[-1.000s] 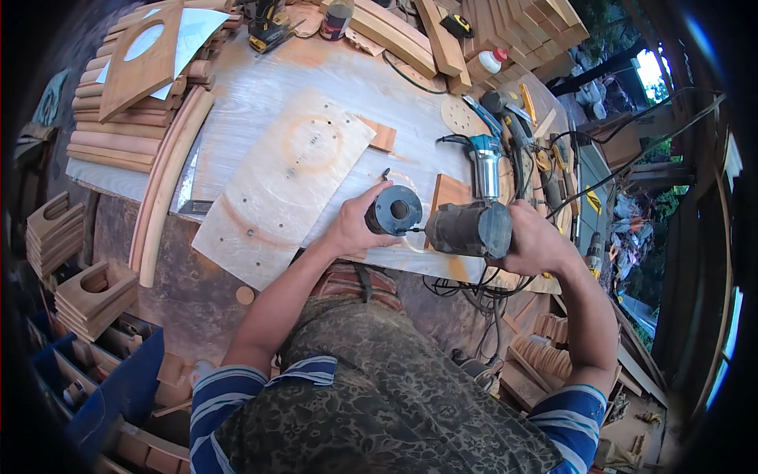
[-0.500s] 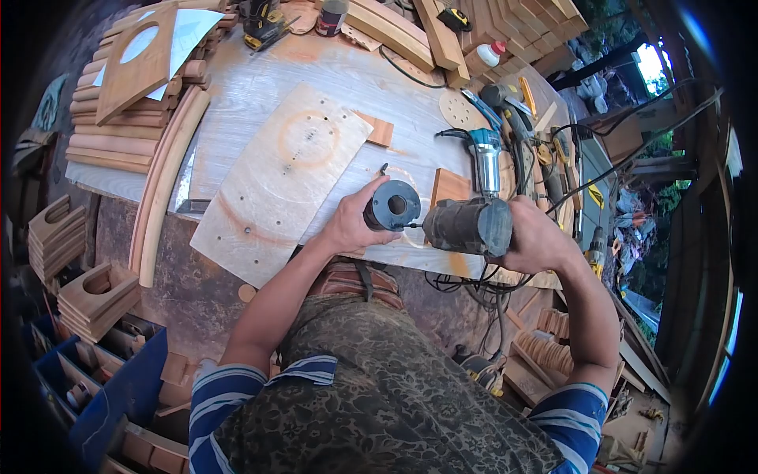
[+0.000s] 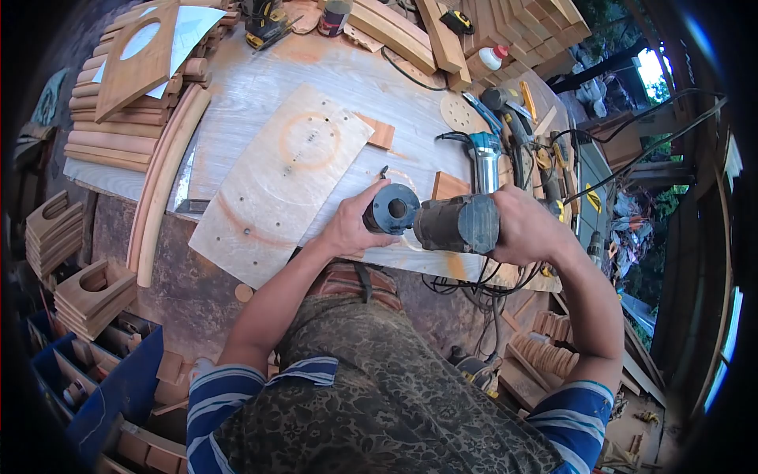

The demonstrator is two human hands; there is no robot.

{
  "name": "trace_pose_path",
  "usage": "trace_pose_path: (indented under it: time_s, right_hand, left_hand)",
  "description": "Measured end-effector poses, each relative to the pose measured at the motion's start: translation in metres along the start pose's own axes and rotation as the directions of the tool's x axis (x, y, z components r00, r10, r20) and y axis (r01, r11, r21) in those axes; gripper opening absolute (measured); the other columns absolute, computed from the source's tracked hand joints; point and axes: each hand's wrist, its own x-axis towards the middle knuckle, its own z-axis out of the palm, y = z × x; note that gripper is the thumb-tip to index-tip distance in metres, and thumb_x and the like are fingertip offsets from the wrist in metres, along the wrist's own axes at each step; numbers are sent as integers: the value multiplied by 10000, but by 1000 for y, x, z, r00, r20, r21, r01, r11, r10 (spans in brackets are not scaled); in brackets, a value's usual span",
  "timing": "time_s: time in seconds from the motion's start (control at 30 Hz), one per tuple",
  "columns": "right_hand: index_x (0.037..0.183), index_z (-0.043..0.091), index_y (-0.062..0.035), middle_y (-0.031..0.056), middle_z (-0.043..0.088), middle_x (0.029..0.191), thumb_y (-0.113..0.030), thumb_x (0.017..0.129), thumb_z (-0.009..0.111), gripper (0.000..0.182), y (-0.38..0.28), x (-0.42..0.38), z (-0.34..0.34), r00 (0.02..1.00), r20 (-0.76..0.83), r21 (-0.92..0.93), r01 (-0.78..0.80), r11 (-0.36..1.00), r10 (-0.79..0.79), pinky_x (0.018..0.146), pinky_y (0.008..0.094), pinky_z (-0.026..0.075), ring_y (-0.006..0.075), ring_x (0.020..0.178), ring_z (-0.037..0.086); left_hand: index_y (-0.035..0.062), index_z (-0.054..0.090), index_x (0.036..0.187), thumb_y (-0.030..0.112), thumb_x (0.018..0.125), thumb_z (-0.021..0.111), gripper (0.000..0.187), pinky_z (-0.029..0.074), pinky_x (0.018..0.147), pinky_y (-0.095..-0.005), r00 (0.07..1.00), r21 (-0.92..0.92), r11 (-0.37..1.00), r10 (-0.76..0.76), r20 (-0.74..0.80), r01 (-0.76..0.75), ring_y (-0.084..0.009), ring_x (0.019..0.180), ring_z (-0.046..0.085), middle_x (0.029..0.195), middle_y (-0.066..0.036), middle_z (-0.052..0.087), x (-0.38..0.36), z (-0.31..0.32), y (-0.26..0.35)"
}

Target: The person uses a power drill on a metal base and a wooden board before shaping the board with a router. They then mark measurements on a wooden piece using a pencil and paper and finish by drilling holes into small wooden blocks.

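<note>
My left hand [image 3: 353, 225] is wrapped round a dark round collar [image 3: 392, 208] with a hole in its middle. A dark cylindrical power tool [image 3: 456, 224] lies sideways, its left end close against the collar's right side. My right hand [image 3: 525, 225] grips this tool at its right end, and the hand hides part of it. Whether the tool's tip touches the collar cannot be made out. Both are held over the front edge of the workbench [image 3: 316, 67]. Behind them on the bench are a small wooden block [image 3: 450, 186] and a blue and silver router [image 3: 485, 162].
A pale drilled board [image 3: 276, 182] lies left of my hands. Curved wooden strips [image 3: 170, 178] and stacked wood [image 3: 110, 146] stand at the left. Tools and black cables [image 3: 505, 272] crowd the right side. A blue divided box [image 3: 118, 395] is at the lower left.
The power tool and my right hand have moved slightly left, narrowing the gap to the collar. The metal tip that showed between them is now mostly hidden. My left hand stays nearly still.
</note>
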Motion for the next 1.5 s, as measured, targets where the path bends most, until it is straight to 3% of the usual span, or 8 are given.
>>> trace_pose_path:
  time_s: [0.27, 0.43, 0.83, 1.13, 1.2, 1.33, 1.43, 1.5]
  right_hand:
    - [855, 677, 15, 240, 684, 806, -131, 694, 773, 238, 10, 12, -1, 985, -109, -56, 130, 990, -136, 799, 491, 565, 438, 834, 684]
    - [1036, 671, -38, 205, 692, 860, -133, 647, 783, 416, 6, 12, -5, 998, 41, -6, 53, 999, -52, 793, 474, 549, 423, 873, 671]
    - [1144, 703, -100, 185, 708, 783, -183, 657, 794, 502, -19, 15, -18, 992, 98, -169, 99, 981, -83, 727, 480, 569, 388, 797, 715]
    - [1144, 705, -93, 119, 730, 874, -273, 725, 771, 461, -20, 18, -15, 994, 97, 73, 41, 996, -48, 723, 438, 582, 356, 784, 718]
    - [1138, 708, -96, 115, 731, 874, -277, 726, 774, 455, -19, 23, -19, 992, 127, 85, 7, 996, -17, 719, 434, 580, 349, 784, 719]
    - [1129, 701, -72, 99, 733, 882, -286, 747, 768, 443, -14, 31, -22, 989, 149, 108, 7, 994, -23, 700, 411, 571, 328, 793, 722]
    - [1144, 684, -51, 80, 738, 930, -271, 772, 737, 435, -15, 29, -17, 991, 125, 126, 30, 992, -46, 691, 401, 554, 296, 796, 716]
    - [1157, 679, -64, 64, 738, 1007, -248, 758, 714, 441, -24, 30, -25, 982, 186, -24, 49, 999, -43, 685, 394, 536, 259, 810, 698]
  left_hand:
    - [-1, 432, 1499, 260, 674, 964, 1016, 512, 1059, -406, 1000, -18, 1000, -23, -5, 23, -314, 1226, 658, 1310, -241, 656, -1, 0, 1]
    - [-4, 425, 1503, 264, 680, 958, 1017, 512, 1057, -409, 999, 3, 999, -32, -3, 32, -320, 1220, 660, 1307, -243, 656, -1, 0, 2]
    - [1, 386, 1531, 345, 708, 950, 1055, 504, 1059, -422, 995, -43, 994, -99, -10, 98, -353, 1258, 630, 1354, -247, 625, -4, 1, 4]
    - [-24, 394, 1524, 449, 716, 929, 1078, 454, 1117, -448, 990, -90, 986, -135, 36, 138, -411, 1350, 549, 1457, -281, 537, -5, 2, -4]
    - [27, 362, 1547, 267, 677, 953, 1079, 485, 1078, -474, 996, -113, 990, -86, 17, 88, -443, 1292, 568, 1427, -257, 555, -5, 2, -5]
    - [24, 365, 1545, 224, 672, 951, 1070, 494, 1069, -472, 989, -112, 984, -130, 66, 136, -440, 1280, 577, 1412, -260, 562, -3, 0, -6]
    - [-16, 398, 1526, 374, 731, 926, 1031, 488, 1082, -457, 992, -119, 987, -105, 63, 112, -411, 1322, 569, 1459, -247, 548, -4, -2, -8]
    - [-5, 363, 1539, 200, 675, 945, 1061, 513, 1039, -465, 999, -130, 991, -38, 32, 42, -432, 1240, 602, 1372, -263, 579, -1, -3, -6]
